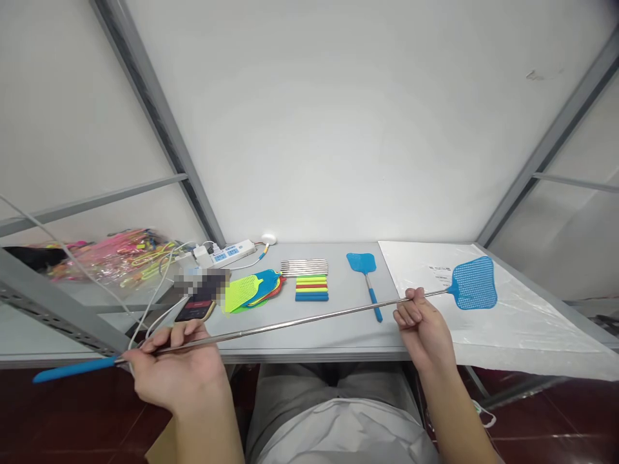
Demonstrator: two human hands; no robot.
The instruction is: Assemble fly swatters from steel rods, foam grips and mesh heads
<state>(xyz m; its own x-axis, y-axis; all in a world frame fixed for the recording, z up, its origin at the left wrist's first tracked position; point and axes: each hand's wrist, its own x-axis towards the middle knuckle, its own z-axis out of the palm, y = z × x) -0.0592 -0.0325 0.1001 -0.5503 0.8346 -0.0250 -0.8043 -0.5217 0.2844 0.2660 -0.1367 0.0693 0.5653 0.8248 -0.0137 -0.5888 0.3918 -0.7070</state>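
Stretched out above the table's front edge is a blue fly swatter (309, 318) with a long metal telescopic rod. My left hand (176, 364), palm up, grips the rod just beside its blue handle. Near the mesh head, my right hand (425, 325) pinches the rod's thin end. A second blue fly swatter (369, 283), with a short rod, lies on the table behind the long one. To its left are a row of metal rods (304, 266), a row of coloured handles (312, 288) and a pile of coloured swatter heads (244, 293).
A phone (199, 303) lies on the left of the grey table (338, 335), partly blurred. Behind it stand a power strip (235, 252) and white cables. A white plastic bag (522, 338) covers the right end. Bagged colourful items (116, 254) and metal frame posts (159, 122) flank the table.
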